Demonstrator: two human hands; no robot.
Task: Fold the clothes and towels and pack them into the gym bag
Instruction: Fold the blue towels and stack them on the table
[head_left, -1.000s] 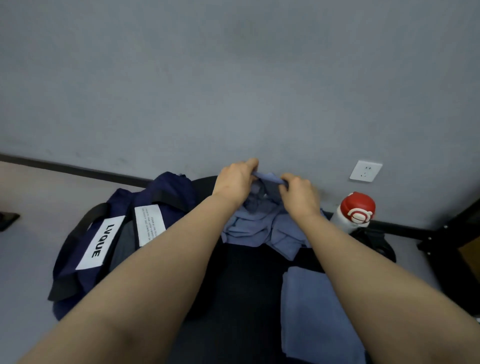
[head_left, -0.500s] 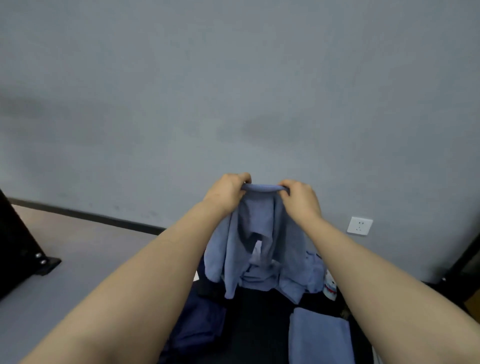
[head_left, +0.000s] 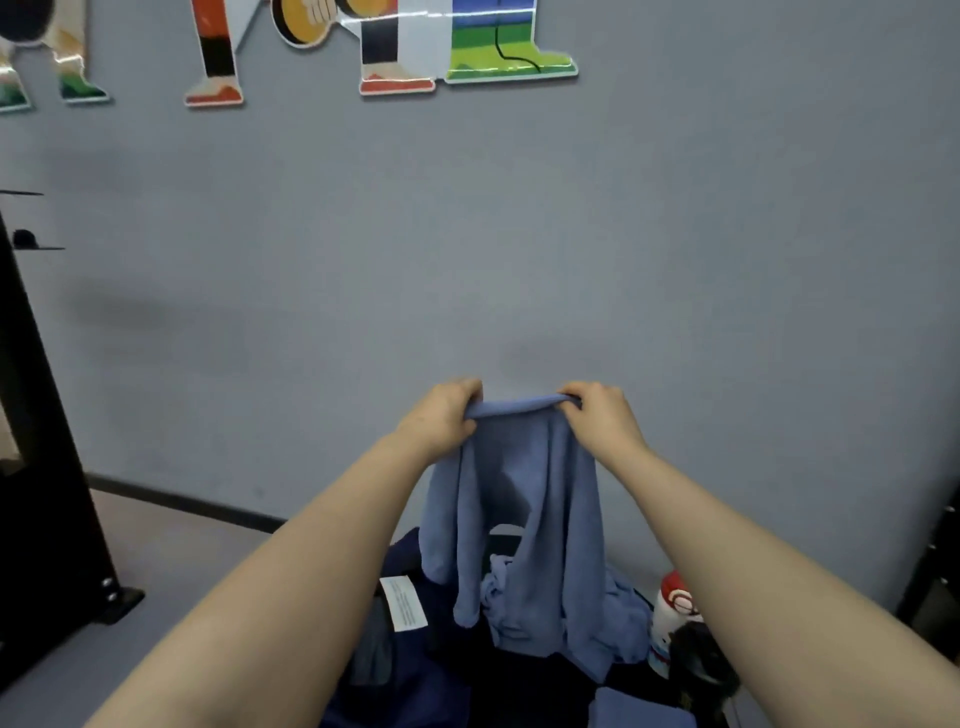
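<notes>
A light blue garment (head_left: 524, 525) hangs in the air in front of the grey wall. My left hand (head_left: 441, 418) grips its top edge on the left and my right hand (head_left: 597, 418) grips the same edge on the right, a short span of cloth stretched between them. The garment's lower part bunches on a dark surface below. The navy gym bag (head_left: 400, 670) lies under my left forearm, a white label (head_left: 404, 603) showing on it. A corner of a folded blue towel (head_left: 641, 714) shows at the bottom edge.
A white bottle with a red cap (head_left: 670, 618) stands right of the garment, next to a dark object. A black stand (head_left: 47, 467) rises at the left and dark furniture (head_left: 935, 582) at the right. Colourful wall decals (head_left: 395, 47) run along the top.
Both hands have lifted the blue garment up off the dark surface so it now hangs. My view has tilted upward, bringing the wall decals in.
</notes>
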